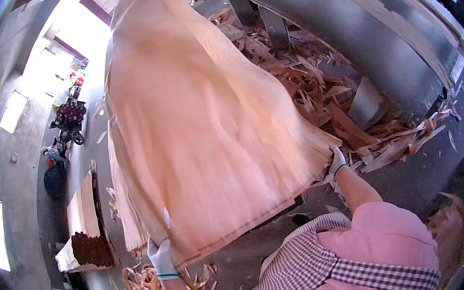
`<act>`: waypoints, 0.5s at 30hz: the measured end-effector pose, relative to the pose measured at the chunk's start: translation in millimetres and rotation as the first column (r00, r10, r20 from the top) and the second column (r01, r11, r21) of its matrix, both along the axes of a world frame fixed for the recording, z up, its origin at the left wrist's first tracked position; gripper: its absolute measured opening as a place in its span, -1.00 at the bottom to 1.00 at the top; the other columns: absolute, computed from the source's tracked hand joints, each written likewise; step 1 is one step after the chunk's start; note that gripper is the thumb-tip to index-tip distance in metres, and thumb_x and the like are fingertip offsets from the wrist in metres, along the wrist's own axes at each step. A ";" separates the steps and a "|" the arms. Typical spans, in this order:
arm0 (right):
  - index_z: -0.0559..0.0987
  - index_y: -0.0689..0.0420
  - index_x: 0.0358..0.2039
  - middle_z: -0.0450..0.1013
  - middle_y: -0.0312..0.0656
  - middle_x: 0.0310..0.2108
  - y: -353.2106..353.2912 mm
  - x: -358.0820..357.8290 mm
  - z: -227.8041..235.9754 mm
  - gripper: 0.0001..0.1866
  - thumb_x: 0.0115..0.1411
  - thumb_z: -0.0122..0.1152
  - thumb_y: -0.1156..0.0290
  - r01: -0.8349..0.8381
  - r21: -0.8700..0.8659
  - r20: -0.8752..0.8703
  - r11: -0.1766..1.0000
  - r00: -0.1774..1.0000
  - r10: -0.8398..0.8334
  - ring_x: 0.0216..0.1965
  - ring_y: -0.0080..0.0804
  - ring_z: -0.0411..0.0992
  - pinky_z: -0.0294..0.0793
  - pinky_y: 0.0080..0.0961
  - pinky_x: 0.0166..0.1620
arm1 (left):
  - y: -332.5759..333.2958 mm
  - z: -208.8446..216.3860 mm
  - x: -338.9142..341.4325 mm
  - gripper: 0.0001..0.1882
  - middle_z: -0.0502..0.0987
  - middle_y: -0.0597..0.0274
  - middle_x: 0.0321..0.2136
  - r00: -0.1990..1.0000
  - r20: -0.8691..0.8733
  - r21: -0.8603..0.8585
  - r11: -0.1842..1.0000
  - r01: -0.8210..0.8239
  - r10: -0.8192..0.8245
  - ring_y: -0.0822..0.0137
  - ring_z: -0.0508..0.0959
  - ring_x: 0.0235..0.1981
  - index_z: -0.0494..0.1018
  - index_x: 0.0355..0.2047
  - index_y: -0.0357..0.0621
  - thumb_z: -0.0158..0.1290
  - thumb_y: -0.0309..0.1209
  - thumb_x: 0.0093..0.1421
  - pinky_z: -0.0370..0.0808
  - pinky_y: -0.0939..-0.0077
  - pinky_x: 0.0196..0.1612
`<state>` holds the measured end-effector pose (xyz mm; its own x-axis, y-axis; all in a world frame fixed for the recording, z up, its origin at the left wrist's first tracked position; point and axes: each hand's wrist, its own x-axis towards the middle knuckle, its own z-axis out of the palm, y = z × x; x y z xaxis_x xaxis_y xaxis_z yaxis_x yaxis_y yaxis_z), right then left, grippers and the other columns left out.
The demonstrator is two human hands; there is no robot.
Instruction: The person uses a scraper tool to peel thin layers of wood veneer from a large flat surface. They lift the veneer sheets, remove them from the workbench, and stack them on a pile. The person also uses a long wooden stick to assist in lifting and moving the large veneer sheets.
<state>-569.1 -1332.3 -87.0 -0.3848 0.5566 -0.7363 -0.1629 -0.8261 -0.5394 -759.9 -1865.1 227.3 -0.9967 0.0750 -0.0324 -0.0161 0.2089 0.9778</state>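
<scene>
A large, thin, tan wood veneer sheet (202, 131) stretches away from me, its surface rippled and partly blurred. My left hand (162, 257), in a white glove with a green cuff, grips the near left corner. At the near right corner, my right hand (337, 160), gloved the same way, is closed on the edge. Parts of the fingers of both hands are hidden by the glove angle and the sheet. Along the left side, edges of further veneer layers (130, 219) show beneath the sheet.
To the right stands a long metal-topped table (337, 12), with veneer scraps (318, 95) heaped under and beside it. More shavings (145, 289) lie near my left hand. A veneer stack (83, 208) sits on the left, with a parked motorbike (70, 117) farther off by the wall.
</scene>
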 end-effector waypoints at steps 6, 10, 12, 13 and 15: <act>0.44 0.05 -0.51 0.28 -0.36 -0.70 -56.7 -99.1 42.8 -0.86 0.08 0.20 0.33 -0.098 0.451 0.079 0.887 0.994 0.070 -0.79 -0.55 0.17 0.09 -0.56 -0.71 | -103.4 -56.6 -103.0 -0.61 0.50 0.26 -0.29 0.995 -0.094 -0.082 0.996 -0.040 0.032 0.47 0.47 -0.31 0.40 -0.12 -0.34 0.05 -0.59 -0.03 0.43 0.60 -0.20; 0.53 0.24 -0.29 0.45 -0.28 -0.52 -105.0 -151.9 63.4 -0.80 0.14 0.15 0.37 -0.310 0.653 0.320 0.691 0.940 0.119 -0.51 -0.47 0.39 0.34 -0.48 -0.41 | -121.7 -70.2 -166.5 -0.62 0.51 0.22 -0.28 0.986 -0.165 -0.215 0.974 -0.072 0.037 0.43 0.49 -0.29 0.39 -0.12 -0.38 0.00 -0.62 -0.03 0.44 0.58 -0.19; 0.54 0.28 -0.21 0.54 -0.17 -0.37 -137.8 -178.8 47.8 -0.72 0.12 0.15 0.37 -0.263 0.743 0.334 0.615 0.943 -0.001 -0.33 -0.36 0.47 0.40 -0.47 -0.22 | -144.2 -85.7 -206.6 -0.62 0.51 0.21 -0.29 0.957 -0.284 -0.199 0.973 -0.117 0.057 0.40 0.50 -0.28 0.39 -0.13 -0.38 -0.02 -0.65 -0.03 0.45 0.57 -0.19; 0.54 0.28 -0.21 0.54 -0.15 -0.34 -154.9 -189.5 45.4 -0.72 0.12 0.16 0.37 -0.285 0.708 0.384 0.646 0.923 -0.013 -0.31 -0.34 0.48 0.40 -0.45 -0.20 | -158.7 -92.5 -225.2 -0.63 0.53 0.18 -0.30 0.968 -0.249 -0.117 0.993 -0.006 -0.023 0.38 0.52 -0.27 0.40 -0.14 -0.37 -0.05 -0.68 -0.03 0.45 0.56 -0.17; 0.53 0.28 -0.20 0.55 -0.11 -0.32 -181.9 -195.7 41.6 -0.71 0.11 0.16 0.36 -0.332 0.712 0.475 0.618 0.876 -0.077 -0.29 -0.28 0.49 0.40 -0.43 -0.16 | -165.3 -102.0 -237.3 -0.63 0.53 0.17 -0.31 0.967 -0.254 -0.159 0.987 -0.028 -0.014 0.37 0.53 -0.28 0.40 -0.14 -0.38 -0.06 -0.68 -0.03 0.45 0.56 -0.16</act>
<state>-764.8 -1514.2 -45.4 -0.2651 0.9497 -0.1667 0.3196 -0.0765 -0.9445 -997.2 -2030.4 125.2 -0.9742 0.0823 0.2101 0.2256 0.3638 0.9037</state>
